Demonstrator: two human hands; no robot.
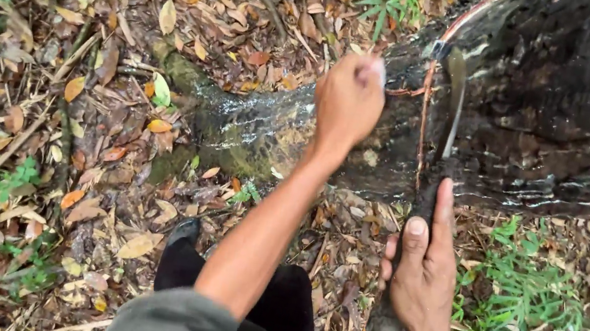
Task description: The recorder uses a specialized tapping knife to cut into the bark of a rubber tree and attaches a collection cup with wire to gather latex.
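Dry brown and yellow leaves (66,85) cover the ground at the left edge and reach as far as the mossy foot of a dark, wet tree trunk (562,116) that fills the upper right corner. No packages, labels or signs show anywhere. Near the middle, the left hand (348,102) is raised against the bark, its fingers curled tight around something small and pale that peeks out at the top; what it is cannot be told. Just right of it a thin reddish cut line (424,123) runs down the trunk. Further right, the right hand (421,273) holds a long tapping knife (451,104), fingers wrapped around its dark handle, the thumb stretched along it and the blade lying upward against the bark. Green grass (531,296) grows at the lower right.
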